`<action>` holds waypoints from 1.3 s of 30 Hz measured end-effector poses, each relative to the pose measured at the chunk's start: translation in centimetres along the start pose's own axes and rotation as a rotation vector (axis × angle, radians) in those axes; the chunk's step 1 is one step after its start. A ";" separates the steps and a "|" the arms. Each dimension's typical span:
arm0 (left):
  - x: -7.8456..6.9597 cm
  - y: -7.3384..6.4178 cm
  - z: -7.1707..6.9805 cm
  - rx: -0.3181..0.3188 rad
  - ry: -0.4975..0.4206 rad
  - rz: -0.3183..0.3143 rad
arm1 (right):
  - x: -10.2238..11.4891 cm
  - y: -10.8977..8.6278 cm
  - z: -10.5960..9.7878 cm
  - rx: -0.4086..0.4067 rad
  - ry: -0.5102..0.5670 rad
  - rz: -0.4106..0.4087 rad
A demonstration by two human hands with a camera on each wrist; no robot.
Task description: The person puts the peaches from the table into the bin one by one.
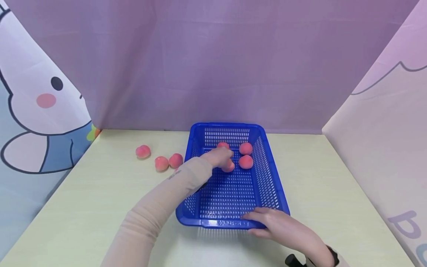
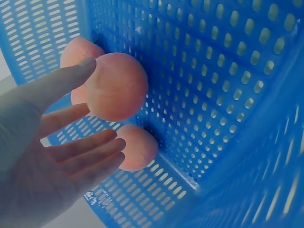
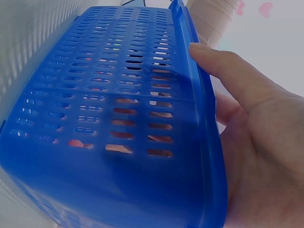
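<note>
A blue plastic basket (image 1: pixel 233 223) with slotted walls stands on the table and holds several pink peaches. My left hand (image 1: pixel 218 157) reaches into it over the left rim. Its thumb and index finger (image 2: pixel 66 114) pinch a peach (image 2: pixel 118 87), while the other fingers stretch out beside a second peach (image 2: pixel 137 148). Two more peaches, one of them nearer (image 1: pixel 246 162), lie along the basket's right side. At the basket's near right corner, my right hand (image 1: pixel 277 227) grips the rim, thumb on one side and fingers on the other, as the right wrist view (image 3: pixel 266 128) also shows.
Left of the basket, several peaches lie on the pale table (image 1: pixel 100 207), one (image 1: pixel 143 151) farther out and another (image 1: pixel 175 160) close to the basket wall. A purple cloth (image 1: pixel 217 66) hangs behind, with printed cloth panels (image 1: pixel 383 148) at the sides.
</note>
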State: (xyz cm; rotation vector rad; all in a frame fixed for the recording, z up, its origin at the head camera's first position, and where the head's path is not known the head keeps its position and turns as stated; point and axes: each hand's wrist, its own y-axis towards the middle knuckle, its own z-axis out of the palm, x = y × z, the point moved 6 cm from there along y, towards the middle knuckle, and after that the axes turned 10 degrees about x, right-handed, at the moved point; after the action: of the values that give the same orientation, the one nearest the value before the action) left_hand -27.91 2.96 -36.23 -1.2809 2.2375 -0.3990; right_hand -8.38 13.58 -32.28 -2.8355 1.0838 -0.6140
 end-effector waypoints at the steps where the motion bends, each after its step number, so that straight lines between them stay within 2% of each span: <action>1: 0.0 -0.1 0.0 0.005 -0.015 -0.005 | 0.0 0.0 0.0 0.001 0.000 0.002; 6: -0.2 -0.5 -0.4 0.023 -0.020 0.003 | 0.0 0.0 0.1 -0.003 -0.004 -0.005; 11: -0.8 -1.2 -1.4 -0.007 0.056 0.053 | -0.1 0.0 0.1 -0.015 -0.013 -0.021; 13: -0.9 -1.5 -1.8 -0.013 0.056 0.068 | -0.1 0.0 0.1 -0.017 -0.015 -0.023; 18: -0.8 -2.4 -2.5 -0.005 -0.010 0.077 | -0.1 0.0 0.1 -0.019 -0.015 -0.026; 25: -0.9 -3.7 -3.8 -0.032 -0.005 0.111 | -0.2 0.0 0.1 -0.015 -0.014 -0.022; 32: -0.6 -5.1 -5.0 -0.065 0.027 0.099 | -0.2 0.0 0.0 -0.028 -0.022 -0.038; 36: -0.5 -5.8 -5.5 -0.082 0.065 0.111 | -0.2 0.0 0.0 -0.026 -0.021 -0.038; 39: -0.4 -6.5 -5.7 -0.089 0.060 0.116 | -0.2 0.0 0.1 -0.022 -0.023 -0.037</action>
State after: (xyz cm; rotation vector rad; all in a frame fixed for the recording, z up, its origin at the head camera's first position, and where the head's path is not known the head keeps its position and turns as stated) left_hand -26.47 -0.03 -28.21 -1.1897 2.3911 -0.3018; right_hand -8.45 13.70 -32.39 -2.8805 1.0429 -0.5745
